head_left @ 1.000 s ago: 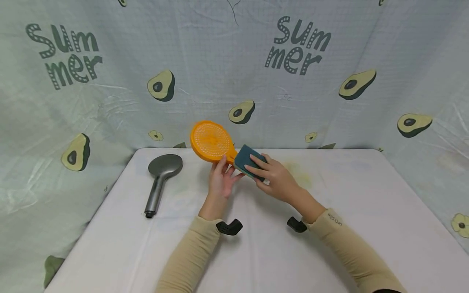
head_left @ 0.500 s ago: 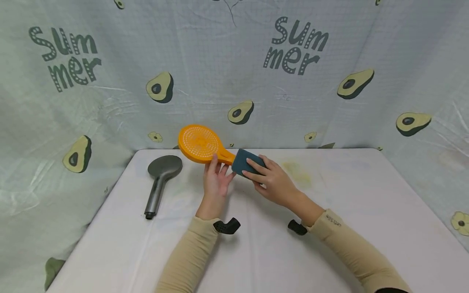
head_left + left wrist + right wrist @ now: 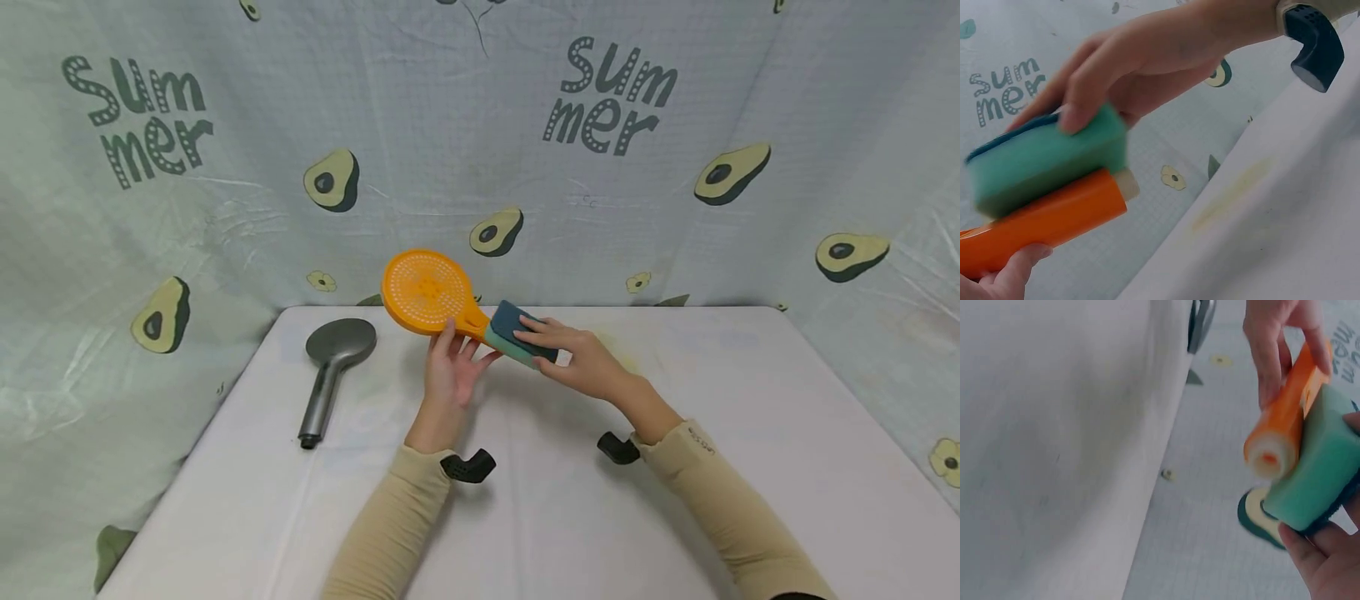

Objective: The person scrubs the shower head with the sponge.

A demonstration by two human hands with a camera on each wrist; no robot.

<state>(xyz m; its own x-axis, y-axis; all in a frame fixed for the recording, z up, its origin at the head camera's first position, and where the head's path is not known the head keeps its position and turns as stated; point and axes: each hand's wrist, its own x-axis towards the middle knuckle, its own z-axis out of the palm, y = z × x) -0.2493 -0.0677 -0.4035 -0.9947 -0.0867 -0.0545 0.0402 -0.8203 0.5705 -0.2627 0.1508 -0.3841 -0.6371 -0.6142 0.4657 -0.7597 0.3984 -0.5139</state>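
Observation:
An orange shower head [image 3: 426, 292] is up above the table, its round perforated face tilted toward the head camera. My left hand [image 3: 448, 377] holds it from below, near where the face meets the handle. In my right hand [image 3: 588, 364] is a two-layer sponge [image 3: 1054, 162], light green foam with a dark blue scouring layer. The foam side lies along the upper side of the orange handle [image 3: 1054, 219]. A pale threaded end [image 3: 1269, 456] of the handle pokes out past the sponge. My right fingers grip the sponge by its dark layer and edges.
A grey shower head [image 3: 330, 375] lies on the left part of the white-covered table [image 3: 547, 517]. Behind the table hangs a pale curtain [image 3: 450, 100] printed with avocados and lettering. A faint yellowish stain [image 3: 1229, 194] marks the tablecloth.
The orange shower head shifted left, then back right. My right hand has moved a little right with the sponge along the handle, and more green foam now shows. The grey shower head stays put.

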